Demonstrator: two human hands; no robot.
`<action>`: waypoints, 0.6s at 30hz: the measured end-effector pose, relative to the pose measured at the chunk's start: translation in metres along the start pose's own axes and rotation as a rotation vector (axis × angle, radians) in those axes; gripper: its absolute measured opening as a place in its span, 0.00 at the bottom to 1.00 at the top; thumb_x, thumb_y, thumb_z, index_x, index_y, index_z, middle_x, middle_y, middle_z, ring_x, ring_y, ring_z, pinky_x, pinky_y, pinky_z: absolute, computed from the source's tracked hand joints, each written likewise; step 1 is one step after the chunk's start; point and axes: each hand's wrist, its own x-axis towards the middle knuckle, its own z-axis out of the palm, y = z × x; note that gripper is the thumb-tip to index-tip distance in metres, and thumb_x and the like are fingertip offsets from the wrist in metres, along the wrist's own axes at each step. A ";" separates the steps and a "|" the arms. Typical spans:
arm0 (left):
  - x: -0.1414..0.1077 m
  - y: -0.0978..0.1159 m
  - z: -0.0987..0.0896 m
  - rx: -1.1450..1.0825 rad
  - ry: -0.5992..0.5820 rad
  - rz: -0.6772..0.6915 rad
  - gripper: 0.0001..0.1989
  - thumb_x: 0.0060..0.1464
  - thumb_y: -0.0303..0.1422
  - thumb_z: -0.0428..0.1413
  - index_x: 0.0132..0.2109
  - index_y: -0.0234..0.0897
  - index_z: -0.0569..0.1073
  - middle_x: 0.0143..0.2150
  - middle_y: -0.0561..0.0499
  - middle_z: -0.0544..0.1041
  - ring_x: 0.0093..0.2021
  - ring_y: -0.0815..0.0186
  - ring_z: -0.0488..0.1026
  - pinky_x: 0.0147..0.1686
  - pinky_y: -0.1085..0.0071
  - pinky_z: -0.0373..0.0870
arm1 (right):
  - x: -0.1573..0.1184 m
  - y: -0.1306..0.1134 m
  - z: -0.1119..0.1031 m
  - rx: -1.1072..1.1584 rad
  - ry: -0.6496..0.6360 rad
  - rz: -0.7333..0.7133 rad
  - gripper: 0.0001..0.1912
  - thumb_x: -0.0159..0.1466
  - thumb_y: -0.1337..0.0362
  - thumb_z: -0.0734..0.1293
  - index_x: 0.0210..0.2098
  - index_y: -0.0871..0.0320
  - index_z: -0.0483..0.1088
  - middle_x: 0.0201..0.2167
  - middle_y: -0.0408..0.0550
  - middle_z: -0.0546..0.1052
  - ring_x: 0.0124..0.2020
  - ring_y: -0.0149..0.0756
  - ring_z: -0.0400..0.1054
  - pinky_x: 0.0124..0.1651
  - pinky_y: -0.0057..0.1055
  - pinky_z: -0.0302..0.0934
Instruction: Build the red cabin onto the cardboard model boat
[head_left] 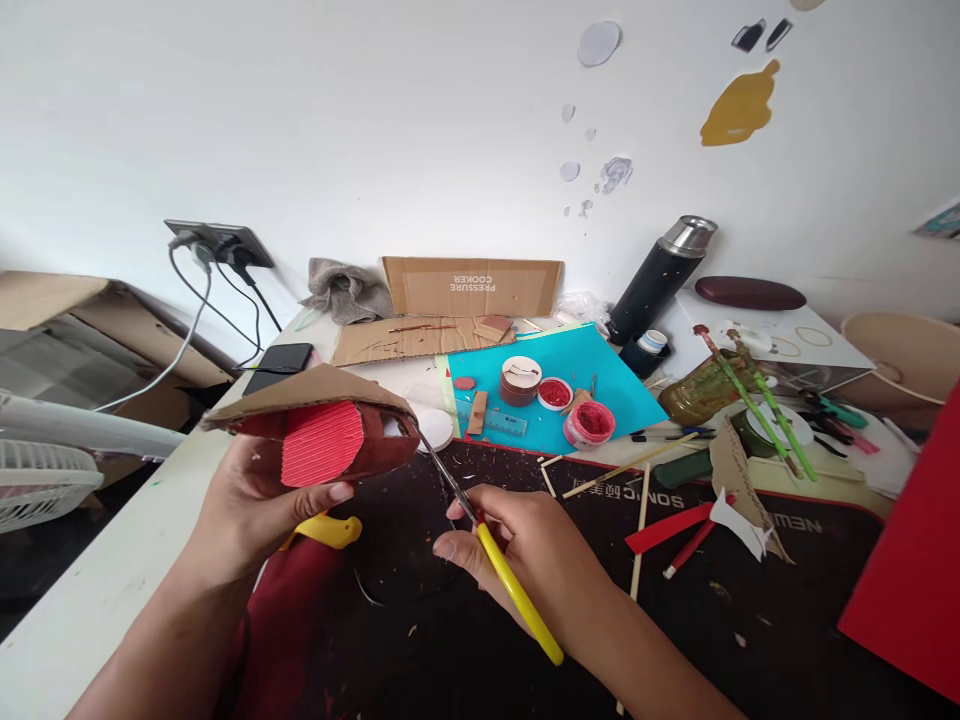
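My left hand (pixel 255 500) grips a folded cardboard piece (pixel 382 395) from below and the side, thumb along its lower edge. A red corrugated panel (pixel 322 442) covers part of it, and its right end is brownish red with a small opening. In my right hand (pixel 525 540) is a yellow-handled tool (pixel 517 590) with a long, thin metal front. Its tip meets the right edge of the cardboard; whether it is inside the opening or only against the rim, I cannot tell. Behind the left wrist lies a curved yellow object (pixel 330 530), partly hidden.
A dark mat (pixel 420 640) with scraps and thin wooden sticks (pixel 641 530) covers the front. Beyond it are blue paper (pixel 555 350), an open pot of red paint (pixel 589 425) and a ruler (pixel 502 425). A black flask (pixel 660 275) stands at back right; a red sheet (pixel 915 570) rises at right.
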 end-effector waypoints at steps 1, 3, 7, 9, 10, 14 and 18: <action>0.000 -0.002 -0.001 -0.001 0.000 0.005 0.30 0.28 0.35 0.81 0.43 0.40 0.83 0.33 0.49 0.86 0.30 0.56 0.82 0.27 0.67 0.81 | 0.000 0.000 0.000 -0.005 0.005 -0.005 0.16 0.69 0.47 0.74 0.42 0.53 0.80 0.26 0.42 0.81 0.26 0.36 0.76 0.31 0.28 0.60; -0.001 -0.003 0.000 0.006 -0.016 0.005 0.29 0.28 0.35 0.81 0.41 0.41 0.82 0.32 0.50 0.85 0.29 0.55 0.80 0.24 0.67 0.79 | 0.000 0.000 0.001 -0.014 0.014 -0.009 0.17 0.69 0.46 0.75 0.41 0.53 0.79 0.26 0.42 0.81 0.26 0.37 0.76 0.30 0.28 0.60; -0.001 0.007 0.007 0.004 -0.034 0.009 0.28 0.25 0.33 0.81 0.37 0.42 0.80 0.32 0.50 0.84 0.30 0.56 0.80 0.25 0.67 0.79 | 0.000 0.000 0.002 -0.016 0.012 -0.002 0.19 0.68 0.43 0.75 0.40 0.54 0.79 0.26 0.43 0.81 0.25 0.36 0.74 0.29 0.28 0.59; -0.001 0.012 0.010 -0.001 -0.020 0.010 0.28 0.24 0.33 0.81 0.36 0.42 0.80 0.31 0.51 0.84 0.29 0.57 0.79 0.24 0.68 0.78 | 0.000 0.000 0.002 -0.022 0.010 0.007 0.20 0.68 0.42 0.74 0.39 0.53 0.79 0.24 0.42 0.79 0.22 0.35 0.72 0.28 0.28 0.58; -0.001 0.013 0.011 0.000 -0.019 0.000 0.28 0.24 0.32 0.81 0.37 0.42 0.80 0.32 0.51 0.84 0.29 0.57 0.79 0.24 0.68 0.79 | 0.000 0.000 0.002 -0.028 0.013 0.013 0.21 0.68 0.41 0.74 0.39 0.53 0.79 0.23 0.41 0.77 0.21 0.34 0.70 0.27 0.28 0.56; -0.002 0.013 0.011 0.004 -0.023 -0.030 0.28 0.25 0.33 0.80 0.38 0.41 0.81 0.31 0.50 0.85 0.28 0.57 0.80 0.25 0.68 0.79 | 0.001 -0.001 0.002 -0.045 0.021 0.025 0.22 0.69 0.40 0.73 0.35 0.53 0.77 0.19 0.39 0.71 0.18 0.32 0.63 0.26 0.29 0.52; -0.002 0.010 0.009 0.004 -0.011 -0.024 0.29 0.22 0.31 0.81 0.38 0.41 0.82 0.30 0.52 0.84 0.27 0.59 0.78 0.24 0.70 0.79 | 0.002 -0.002 0.001 -0.059 0.035 0.007 0.22 0.68 0.40 0.73 0.32 0.53 0.75 0.20 0.39 0.67 0.20 0.32 0.57 0.27 0.29 0.50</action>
